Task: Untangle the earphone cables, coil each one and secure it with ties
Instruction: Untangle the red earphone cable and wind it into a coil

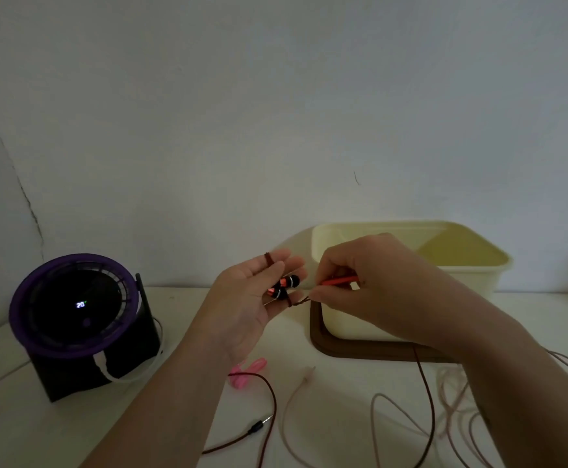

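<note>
My left hand (252,298) is raised palm-up above the table, with two red-and-black earbuds (284,288) lying across its fingers and a dark red cable looped over the fingertips. My right hand (370,285) pinches the twisted dark red cable (301,301) just right of the earbuds and holds a red inline piece (340,281). The rest of that dark red cable (426,393) hangs down to the table and ends in a black jack plug (259,424). A pale pink earphone cable (390,410) lies loose on the table at the lower right.
A cream tub (471,268) stands on a brown lid (343,351) behind my right hand. A purple-rimmed black fan (76,309) with a lit display sits at the left. Pink ties (247,371) lie on the white table (12,427) below my left wrist.
</note>
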`<state>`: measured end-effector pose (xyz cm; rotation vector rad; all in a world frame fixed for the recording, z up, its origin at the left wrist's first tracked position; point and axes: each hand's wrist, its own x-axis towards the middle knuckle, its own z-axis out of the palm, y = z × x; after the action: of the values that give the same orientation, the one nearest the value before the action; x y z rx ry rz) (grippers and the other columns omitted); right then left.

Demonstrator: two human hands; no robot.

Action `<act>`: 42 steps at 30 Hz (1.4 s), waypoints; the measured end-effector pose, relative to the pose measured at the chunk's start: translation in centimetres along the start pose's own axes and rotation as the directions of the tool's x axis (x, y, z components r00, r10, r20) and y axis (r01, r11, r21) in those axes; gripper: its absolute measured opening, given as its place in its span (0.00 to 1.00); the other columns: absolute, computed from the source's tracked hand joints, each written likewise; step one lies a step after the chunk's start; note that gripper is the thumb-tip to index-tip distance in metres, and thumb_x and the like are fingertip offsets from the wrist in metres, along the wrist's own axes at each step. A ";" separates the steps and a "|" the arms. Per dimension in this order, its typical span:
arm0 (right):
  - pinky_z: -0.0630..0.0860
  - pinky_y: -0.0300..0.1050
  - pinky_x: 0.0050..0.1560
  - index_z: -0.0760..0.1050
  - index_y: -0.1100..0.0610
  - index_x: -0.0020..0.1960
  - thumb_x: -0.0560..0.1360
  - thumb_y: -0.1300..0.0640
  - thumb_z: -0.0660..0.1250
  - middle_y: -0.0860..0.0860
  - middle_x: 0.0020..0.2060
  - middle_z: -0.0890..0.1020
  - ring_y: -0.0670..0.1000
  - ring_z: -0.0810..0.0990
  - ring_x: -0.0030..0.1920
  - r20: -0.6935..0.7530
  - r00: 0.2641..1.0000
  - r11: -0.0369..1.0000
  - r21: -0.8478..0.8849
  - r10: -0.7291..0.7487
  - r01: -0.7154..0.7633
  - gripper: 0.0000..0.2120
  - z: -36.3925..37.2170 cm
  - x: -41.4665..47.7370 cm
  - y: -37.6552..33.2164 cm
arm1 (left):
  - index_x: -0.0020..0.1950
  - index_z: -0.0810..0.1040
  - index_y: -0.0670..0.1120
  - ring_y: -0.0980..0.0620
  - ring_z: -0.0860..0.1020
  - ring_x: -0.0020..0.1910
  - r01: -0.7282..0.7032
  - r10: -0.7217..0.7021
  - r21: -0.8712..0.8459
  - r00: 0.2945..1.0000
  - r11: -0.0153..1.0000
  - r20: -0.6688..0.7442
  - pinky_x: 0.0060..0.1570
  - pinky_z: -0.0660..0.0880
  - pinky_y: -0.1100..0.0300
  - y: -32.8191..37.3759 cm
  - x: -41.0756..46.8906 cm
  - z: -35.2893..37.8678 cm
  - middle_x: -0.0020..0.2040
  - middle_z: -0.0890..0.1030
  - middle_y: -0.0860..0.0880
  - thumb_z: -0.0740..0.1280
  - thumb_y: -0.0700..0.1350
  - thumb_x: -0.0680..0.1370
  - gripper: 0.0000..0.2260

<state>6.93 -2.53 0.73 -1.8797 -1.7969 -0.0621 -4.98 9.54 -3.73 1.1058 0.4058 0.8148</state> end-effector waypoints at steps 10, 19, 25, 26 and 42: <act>0.68 0.31 0.34 0.79 0.47 0.40 0.72 0.49 0.70 0.43 0.31 0.79 0.34 0.73 0.34 -0.059 0.998 0.998 0.061 0.015 -0.011 0.04 0.7 0.6 0.6 | 0.60 0.77 0.41 0.55 0.78 0.48 -0.020 -0.090 0.352 0.953 0.936 0.291 0.59 0.74 0.57 -0.9 -1.0 0.9 0.50 0.82 0.46 0.58 0.33 0.79 0.13; 0.68 0.31 0.34 0.80 0.46 0.39 0.70 0.46 0.71 0.42 0.30 0.80 0.35 0.74 0.34 -0.060 0.998 0.997 0.081 0.026 -0.021 0.04 1.0 0.8 1.0 | 0.59 0.77 0.44 0.57 0.79 0.52 -0.028 -0.148 0.420 0.913 0.907 0.381 0.60 0.73 0.57 -1.1 -1.0 0.2 0.47 0.82 0.51 0.58 0.35 0.71 0.19; 0.70 0.32 0.34 0.80 0.51 0.39 0.72 0.50 0.70 0.43 0.32 0.80 0.36 0.74 0.34 -0.103 0.993 0.993 0.106 0.063 -0.052 0.05 0.2 0.7 1.5 | 0.58 0.78 0.42 0.52 0.79 0.54 0.020 -0.152 0.314 0.903 0.949 0.401 0.57 0.75 0.56 -0.8 -1.0 0.4 0.51 0.83 0.46 0.55 0.27 0.76 0.19; 0.71 0.33 0.34 0.80 0.51 0.39 0.72 0.51 0.70 0.43 0.32 0.80 0.38 0.75 0.36 -0.112 0.991 0.991 0.118 0.069 -0.055 0.05 0.0 0.7 1.6 | 0.60 0.76 0.41 0.52 0.79 0.54 0.024 -0.154 0.308 0.901 0.951 0.405 0.57 0.75 0.56 -0.7 -0.9 0.4 0.51 0.83 0.47 0.52 0.26 0.77 0.20; 0.75 0.34 0.34 0.79 0.53 0.36 0.66 0.55 0.76 0.48 0.30 0.82 0.41 0.78 0.30 -0.105 0.990 0.930 0.364 0.092 -0.048 0.06 0.5 1.0 1.8 | 0.60 0.75 0.40 0.51 0.80 0.54 0.048 -0.217 0.341 0.851 0.939 0.478 0.57 0.74 0.57 -0.3 -1.9 0.6 0.52 0.83 0.45 0.57 0.33 0.76 0.15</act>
<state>8.58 -1.40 0.09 -1.6373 -1.5371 0.1670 -5.68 7.71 -3.92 1.5253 0.1617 0.3068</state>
